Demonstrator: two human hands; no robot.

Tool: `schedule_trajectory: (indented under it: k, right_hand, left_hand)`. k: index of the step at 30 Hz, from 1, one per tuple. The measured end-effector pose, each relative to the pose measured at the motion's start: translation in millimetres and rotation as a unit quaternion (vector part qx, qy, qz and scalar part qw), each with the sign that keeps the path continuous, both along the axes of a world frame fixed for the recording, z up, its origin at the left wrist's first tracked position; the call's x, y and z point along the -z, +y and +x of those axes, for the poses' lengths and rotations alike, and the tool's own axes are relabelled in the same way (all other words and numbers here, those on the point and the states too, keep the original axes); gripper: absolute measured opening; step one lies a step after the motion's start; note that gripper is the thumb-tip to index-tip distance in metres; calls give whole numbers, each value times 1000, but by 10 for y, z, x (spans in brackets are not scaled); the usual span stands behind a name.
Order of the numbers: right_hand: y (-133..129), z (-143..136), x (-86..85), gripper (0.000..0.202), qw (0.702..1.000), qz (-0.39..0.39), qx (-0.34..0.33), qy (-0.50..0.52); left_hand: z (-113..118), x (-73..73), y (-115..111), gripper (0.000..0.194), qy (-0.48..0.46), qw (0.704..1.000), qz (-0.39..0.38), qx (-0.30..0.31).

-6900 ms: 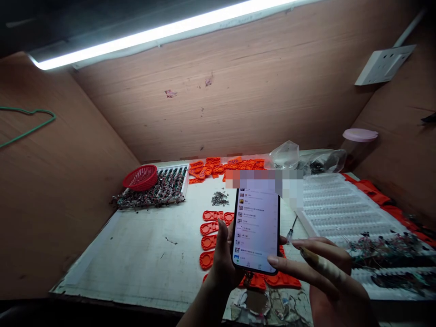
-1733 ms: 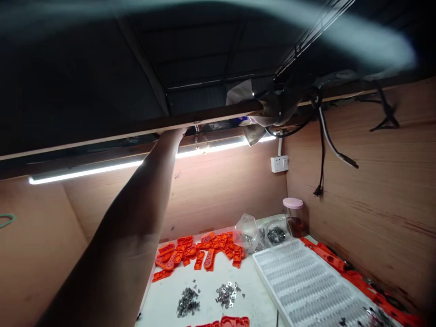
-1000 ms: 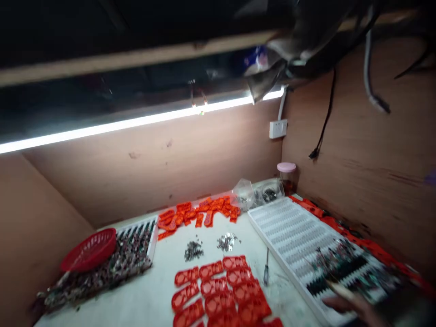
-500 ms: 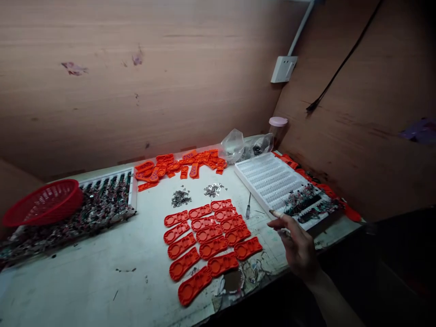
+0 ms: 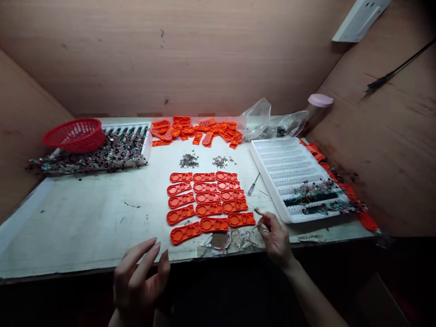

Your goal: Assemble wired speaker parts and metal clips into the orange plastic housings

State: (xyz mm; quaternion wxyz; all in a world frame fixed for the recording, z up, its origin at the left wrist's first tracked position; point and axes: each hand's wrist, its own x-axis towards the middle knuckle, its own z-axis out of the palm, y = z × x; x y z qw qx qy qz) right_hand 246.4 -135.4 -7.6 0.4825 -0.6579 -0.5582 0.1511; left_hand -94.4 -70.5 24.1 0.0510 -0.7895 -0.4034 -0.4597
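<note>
Rows of orange plastic casing halves (image 5: 209, 209) lie hollow side up at the front of the table. My left hand (image 5: 141, 274) is over the front edge, left of the nearest casing, fingers apart and holding nothing. My right hand (image 5: 276, 238) is just right of the rows, its index finger stretched out near the closest casing. Something pale is around its thumb; I cannot tell what. Behind the rows sit two small piles of metal pieces, a darker pile (image 5: 188, 161) and a brighter pile (image 5: 221, 161). A small screwdriver (image 5: 252, 187) lies to their right.
On the right stands a white ridged foam tray (image 5: 269, 170) with wired parts (image 5: 315, 193) at its near end. A second tray at left is heaped with wired parts (image 5: 124, 147), beside a red basket (image 5: 76, 136). Loose orange casings (image 5: 197, 129) and clear bags (image 5: 260, 120) line the back.
My left hand has come into view at the front edge. My right hand has moved left, away from the foam tray and towards the casings. The view has turned and tilted downward.
</note>
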Motion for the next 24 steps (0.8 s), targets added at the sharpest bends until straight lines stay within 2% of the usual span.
schedule_trajectory:
  k: [3, 6, 10, 15, 20, 24]
  right_hand:
    - [-80, -19, 207, 35, 995, 37, 29, 88]
    - [-58, 7, 286, 33, 977, 91, 103, 162]
    - [-30, 48, 306, 31, 961, 139, 137, 193]
    - [-28, 45, 333, 31, 964, 153, 132, 173]
    - [5, 77, 361, 30, 957, 180, 107, 201]
    - [11, 111, 366, 29, 953, 176, 111, 220]
  left_hand:
    - [319, -42, 22, 54, 86, 992, 90, 23]
    - [415, -88, -150, 49, 92, 989, 101, 49]
    - [328, -111, -382, 44, 86, 990, 101, 51]
    - [191, -111, -580, 42, 7, 999, 43, 0]
    - [191, -131, -710, 42, -46, 998, 19, -29]
    - [219, -152, -799, 45, -25, 999, 2, -22]
